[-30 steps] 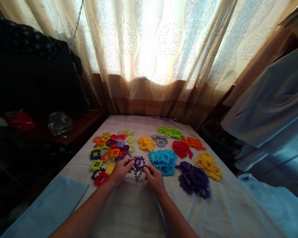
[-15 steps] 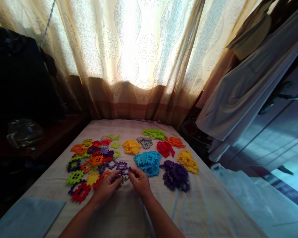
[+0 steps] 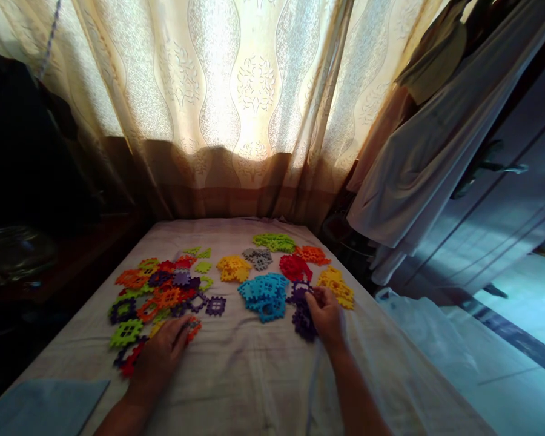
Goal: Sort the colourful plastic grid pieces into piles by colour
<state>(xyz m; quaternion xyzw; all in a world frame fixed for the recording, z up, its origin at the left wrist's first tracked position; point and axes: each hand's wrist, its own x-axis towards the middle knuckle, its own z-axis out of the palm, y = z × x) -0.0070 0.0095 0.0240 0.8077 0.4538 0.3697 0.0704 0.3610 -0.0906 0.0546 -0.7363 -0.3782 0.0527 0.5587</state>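
We pinch a purple square piece by the blue pile.
Left of the blue pile, our left hand rests its curled fingers at the mixed pieces; we cannot tell whether they grip any. Right of the blue pile, our right hand holds the square over the purple pile. Beyond the blue pile lie the grey pile and the green pile.

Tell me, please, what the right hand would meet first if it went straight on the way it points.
Probably the red pile, just beyond the purple piece at the right hand's fingertips, though depth is unclear and the blue pile lies near that line.
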